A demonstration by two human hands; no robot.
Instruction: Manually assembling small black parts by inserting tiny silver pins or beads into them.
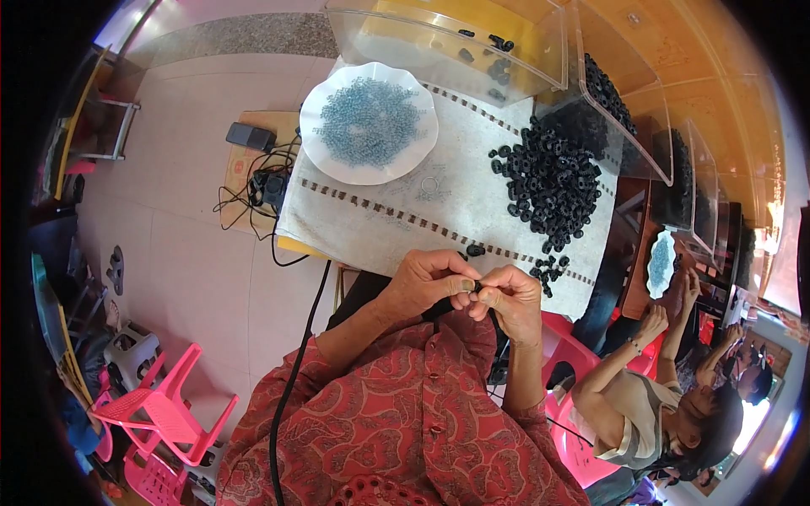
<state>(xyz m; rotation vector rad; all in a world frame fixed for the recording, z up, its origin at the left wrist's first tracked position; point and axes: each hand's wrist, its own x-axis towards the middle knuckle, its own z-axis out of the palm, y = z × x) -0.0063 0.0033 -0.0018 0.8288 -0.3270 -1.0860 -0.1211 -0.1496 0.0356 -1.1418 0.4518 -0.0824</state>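
Just past the table's near edge, my left hand (424,283) and my right hand (512,302) meet fingertip to fingertip. Both pinch one small black plastic part (477,287), mostly hidden by thumbs and fingers. A loose black piece (475,250) lies on the cloth right behind my fingers. To the right spreads a heap of black plastic parts (550,190), with a smaller cluster (550,271) nearer me. A white scalloped plate (310,139) at the far left holds many small bluish clear pieces (367,122).
Clear plastic bins (456,42) stand along the table's far side; one at the right (629,110) holds more black parts. Left of the table lie tangled black cables (268,181). A pink chair (177,405) stands lower left. Another person (650,405) works on my right.
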